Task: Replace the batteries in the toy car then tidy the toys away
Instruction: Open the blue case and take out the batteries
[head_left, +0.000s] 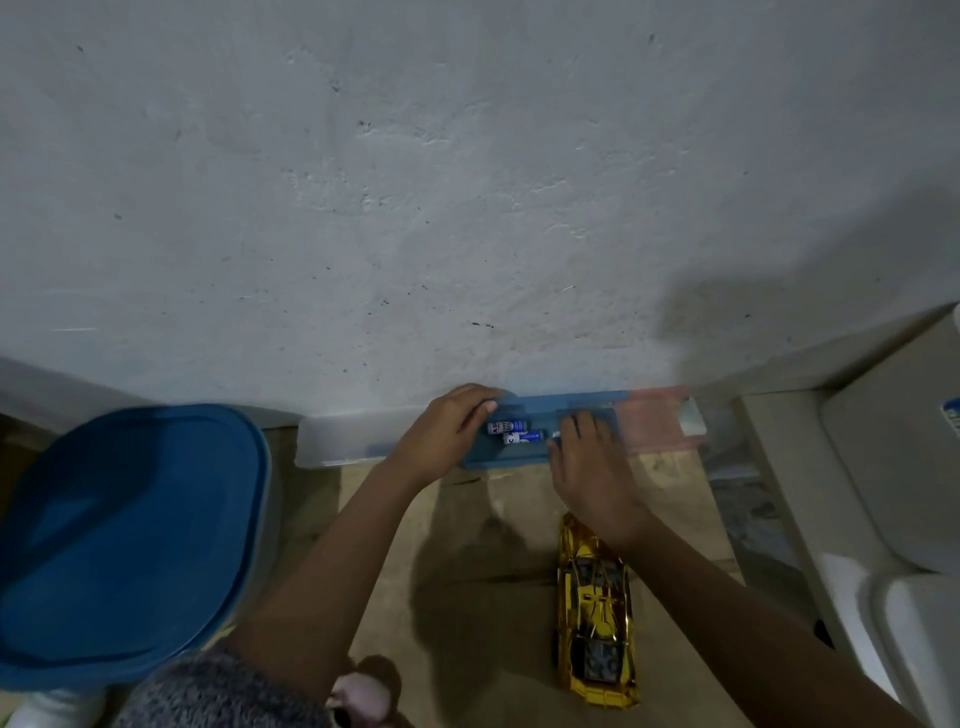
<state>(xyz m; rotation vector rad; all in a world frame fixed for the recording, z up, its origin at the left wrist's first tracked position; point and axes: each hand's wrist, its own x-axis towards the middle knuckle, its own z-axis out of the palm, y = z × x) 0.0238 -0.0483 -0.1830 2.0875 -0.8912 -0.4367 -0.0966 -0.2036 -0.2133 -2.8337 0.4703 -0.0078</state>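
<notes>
Batteries (515, 432) were reached for in the blue tray (480, 457), centre frame.
Small, light and slick, they were judged best pinched mid-barrel; left hand (451, 434) rested curled on the tray edge, right hand (589, 470) lay spread, gripping nothing.

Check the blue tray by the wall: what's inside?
Two blue-labelled batteries lie side by side in the blue tray, between the left hand and right hand. A third may sit under the right fingertips; the hands cover the rest.

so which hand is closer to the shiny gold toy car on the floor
Right. The right hand rests on the blue tray just above the shiny gold toy car, its wrist over the car's front; the left hand sits farther left.
</notes>
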